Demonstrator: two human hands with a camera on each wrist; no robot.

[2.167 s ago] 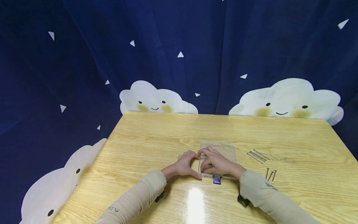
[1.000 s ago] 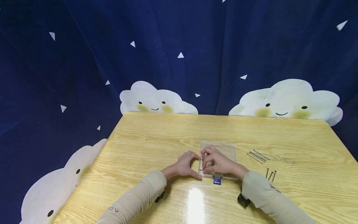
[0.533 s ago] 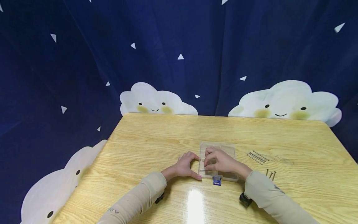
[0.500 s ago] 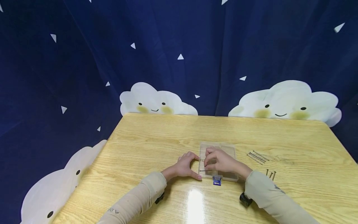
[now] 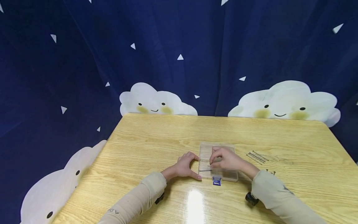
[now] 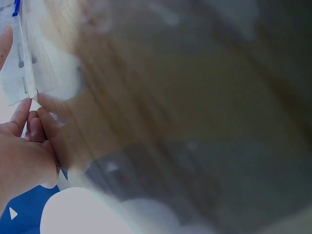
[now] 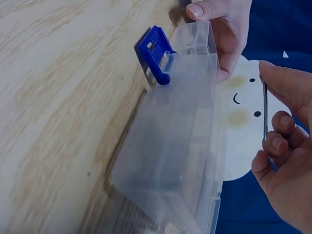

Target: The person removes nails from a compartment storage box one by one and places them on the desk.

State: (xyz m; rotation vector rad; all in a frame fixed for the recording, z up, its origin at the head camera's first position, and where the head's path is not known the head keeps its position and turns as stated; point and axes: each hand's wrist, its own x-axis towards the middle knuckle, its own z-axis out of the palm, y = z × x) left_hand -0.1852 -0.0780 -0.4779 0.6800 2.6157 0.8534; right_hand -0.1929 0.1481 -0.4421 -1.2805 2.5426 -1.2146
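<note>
A clear plastic box (image 5: 230,179) with a blue latch (image 5: 216,181) lies on the table, its lid (image 5: 206,149) folded back. My left hand (image 5: 184,165) grips the box's left end, thumb at the front corner and fingers at the back. Over the box, my right hand (image 5: 227,160) pinches a thin metal nail (image 7: 265,112) between thumb and fingers; in the right wrist view it shows apart from the box wall. Another nail (image 5: 205,170) lies in the left compartment. The right hand hides part of the box's inside.
Several long nails (image 5: 256,157) lie on the wooden table (image 5: 156,133) right of the box. Shorter nails (image 5: 274,173) nearer the front are mostly hidden by the right sleeve (image 5: 269,189). A dark blue curtain (image 5: 179,31) with clouds hangs behind the table.
My right hand has shifted right from the box's left side, with a nail between its fingers. The nail in the left compartment has come into view. My left hand has stayed in place.
</note>
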